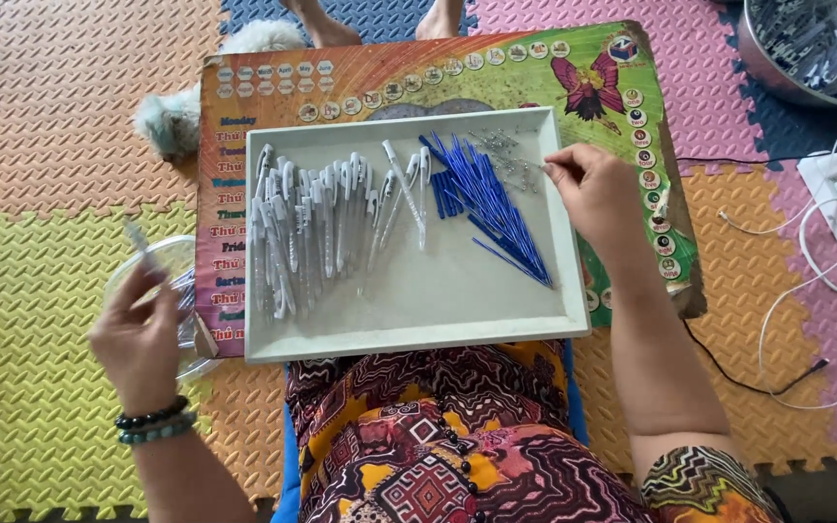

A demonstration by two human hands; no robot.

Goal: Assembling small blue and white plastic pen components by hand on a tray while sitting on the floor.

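Sorting pen parts over a tray [418,329]
Right hand [598,189] pinches a spring [546,168]; left hand [138,334] grips a clear pen barrel [139,242].

Blurred, cut off, and too small to tell

The piece in the left hand [138,334] is motion-blurred; the metal bowl [811,48] is cut by the top-right corner; what the right hand [598,189] pinches is too small to tell.

One head-worn camera looks steeply down, close over the lap, at a tray [409,334] on floor mats [41,320]
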